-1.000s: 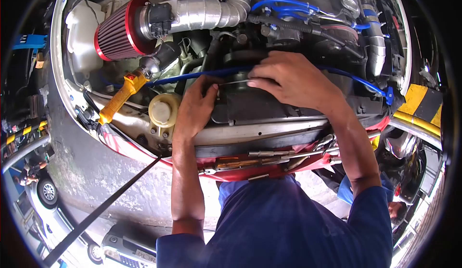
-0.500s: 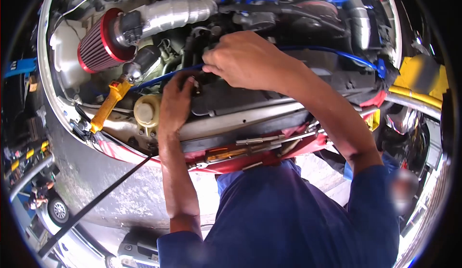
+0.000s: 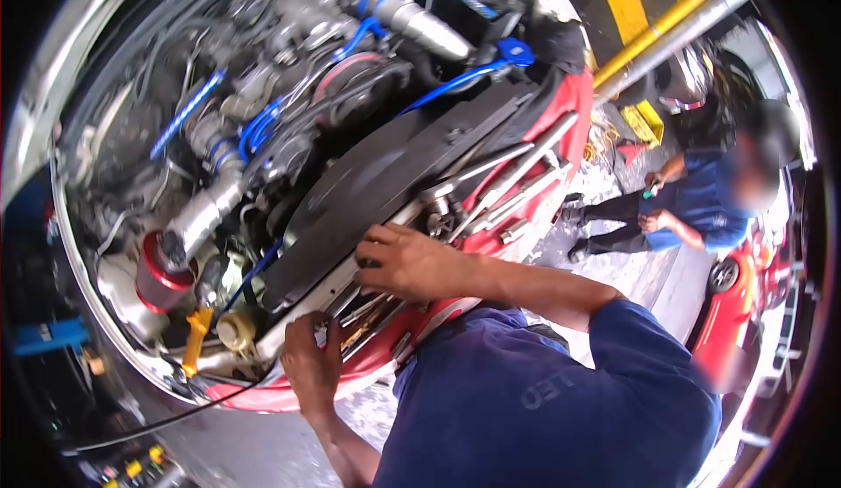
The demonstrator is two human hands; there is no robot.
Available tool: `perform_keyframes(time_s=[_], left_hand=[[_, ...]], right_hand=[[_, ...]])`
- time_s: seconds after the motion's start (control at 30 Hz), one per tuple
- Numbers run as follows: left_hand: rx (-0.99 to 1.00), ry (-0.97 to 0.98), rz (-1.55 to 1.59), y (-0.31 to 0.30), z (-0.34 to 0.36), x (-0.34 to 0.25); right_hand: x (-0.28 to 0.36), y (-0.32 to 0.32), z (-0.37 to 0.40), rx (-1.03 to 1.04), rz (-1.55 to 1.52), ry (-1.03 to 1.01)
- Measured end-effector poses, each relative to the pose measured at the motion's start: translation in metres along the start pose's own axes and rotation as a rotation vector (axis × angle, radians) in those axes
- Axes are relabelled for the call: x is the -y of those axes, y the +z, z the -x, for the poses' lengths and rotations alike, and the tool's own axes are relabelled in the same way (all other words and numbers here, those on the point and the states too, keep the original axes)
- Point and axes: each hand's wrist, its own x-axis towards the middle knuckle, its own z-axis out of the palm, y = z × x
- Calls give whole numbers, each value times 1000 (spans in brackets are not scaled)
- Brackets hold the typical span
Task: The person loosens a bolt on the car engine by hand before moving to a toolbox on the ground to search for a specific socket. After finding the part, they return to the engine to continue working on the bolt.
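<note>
My left hand [image 3: 313, 361] is at the front edge of the engine bay, beside the cream reservoir cap [image 3: 236, 331]. Its fingers are curled together, and I cannot tell what is pinched in them. My right hand [image 3: 410, 265] hovers over the red front edge [image 3: 569, 129] of the car, its fingers bent and spread with nothing visible in them. Under and beside it lie several metal hand tools [image 3: 517, 186], including long bars and wrenches. A black panel [image 3: 377, 181] runs along the bay just behind both hands.
A yellow-handled power tool [image 3: 198, 339] rests near the red air filter [image 3: 164, 276]. The hood prop rod [image 3: 166, 420] slants at lower left. At right a person in blue [image 3: 701, 199] stands near a red car [image 3: 725, 308] and a yellow-silver bar [image 3: 670, 37].
The view has swung to the right. My right hand has come back from over the engine to the tools at the front edge. My left hand has drawn back toward that edge too.
</note>
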Motion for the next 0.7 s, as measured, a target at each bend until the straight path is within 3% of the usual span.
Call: perform_keyframes(time_s=[0.13,0.23,0.37,0.43,0.53,0.7], left_hand=[[-40,-88,-224,18,12,-5],[-103,-165,-219,26,18,-16],[-231,-98,-287,31,16,-41],[-220,-119,-234,36,8,-55],[-173,-74,-116,46,-22,-84],[-27,85,-9,62,-107,-162]], right_hand=[[-3,-16,38,-245,-55,127],[-28,-35,73,-414,-75,254],[-84,-70,129,-553,123,549],[-109,-95,148,-666,170,575],[-149,-116,182,-668,218,765],[-191,-146,211,-643,258,800]])
